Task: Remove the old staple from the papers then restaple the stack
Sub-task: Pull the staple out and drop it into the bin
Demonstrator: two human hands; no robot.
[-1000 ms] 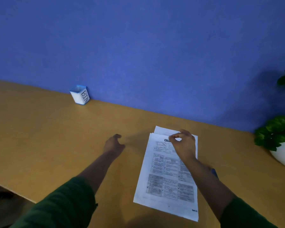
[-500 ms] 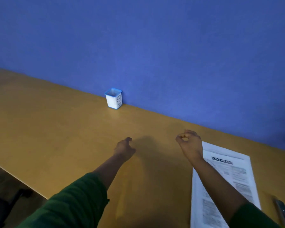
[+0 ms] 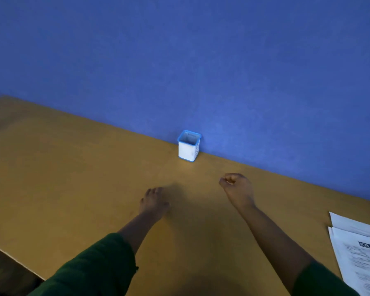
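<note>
White papers (image 3: 359,251) sit off at the right edge of the wooden desk (image 3: 73,189), well apart from both hands.
Right hand (image 3: 238,190) is clenched with fingertips pinched near the little blue-rimmed bin (image 3: 189,145); I'd guess it's carrying the old staple, but it's too tiny to see. Left hand (image 3: 154,202) rests relaxed, holding nothing. Restapling still left; papers are cut off, no stapler visible.

The printed papers (image 3: 360,251) lie flat at the desk's right edge, seemingly slightly fanned.
</note>
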